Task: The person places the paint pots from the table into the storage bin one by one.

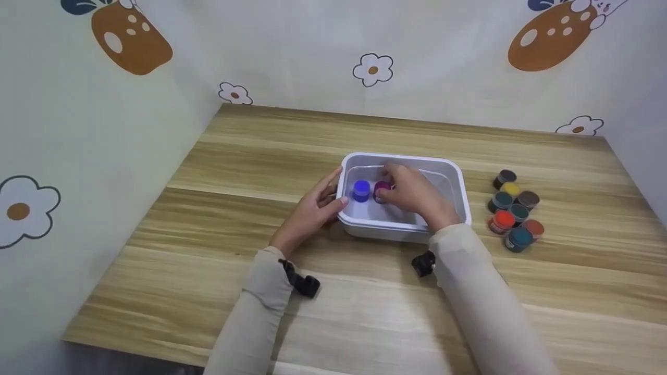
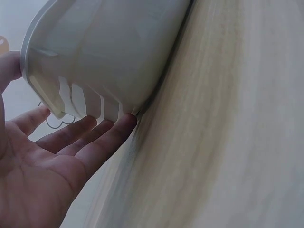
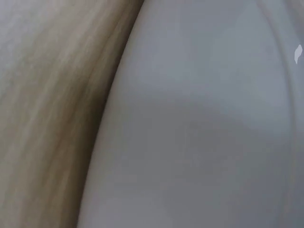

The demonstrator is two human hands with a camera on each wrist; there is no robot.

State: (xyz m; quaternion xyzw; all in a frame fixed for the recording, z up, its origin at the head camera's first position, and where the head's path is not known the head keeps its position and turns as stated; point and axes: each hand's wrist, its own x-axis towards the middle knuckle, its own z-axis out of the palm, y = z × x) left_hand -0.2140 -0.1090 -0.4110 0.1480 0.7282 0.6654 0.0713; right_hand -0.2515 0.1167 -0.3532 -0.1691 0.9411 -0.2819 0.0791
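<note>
A white plastic bin (image 1: pixel 401 232) sits on the wooden table. My left hand (image 1: pixel 311 211) steadies its left end, thumb over the rim and fingertips against the outer wall; the left wrist view shows these fingers (image 2: pixel 90 142) spread along the bin wall (image 2: pixel 114 52). Reaching inside, my right hand (image 1: pixel 414 195) pinches a purple-lidded paint jar (image 1: pixel 381 187) near the bin floor, partly hidden by the thumb. A blue paint jar (image 1: pixel 361 191) stands upright just left of it. In the right wrist view the bin's pale side (image 3: pixel 190 142) fills most of the picture, and the hand is hidden.
Right of the bin stands a loose cluster of several paint jars, among them a red one (image 1: pixel 502 221), a yellow one (image 1: pixel 510 189), a black one (image 1: pixel 505 178) and a teal one (image 1: pixel 518 239). Patterned cloth walls (image 1: pixel 307 57) border the wooden table (image 1: pixel 219 224).
</note>
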